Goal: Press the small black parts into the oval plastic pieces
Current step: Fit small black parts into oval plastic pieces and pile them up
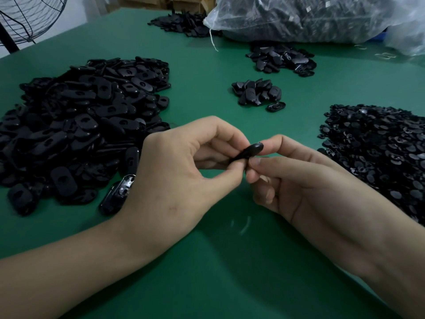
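I see one black oval plastic piece [247, 153] tilted edge-on at centre, pinched between the left hand [184, 162] and right hand [299, 180], a heap of oval pieces [80, 125] at nine o'clock, and small black parts [379, 155] piled at three o'clock.

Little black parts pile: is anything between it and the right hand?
Nothing visible: only bare green table lies between the right hand and the pile of small black parts. That hand and the left hand pinch one oval piece.

Plastic parts on a green cloth table

The oval pieces [76, 125] are smooth black plastic, the table [207, 261] looks soft and matt, the bag [310, 17] is shiny and clear.
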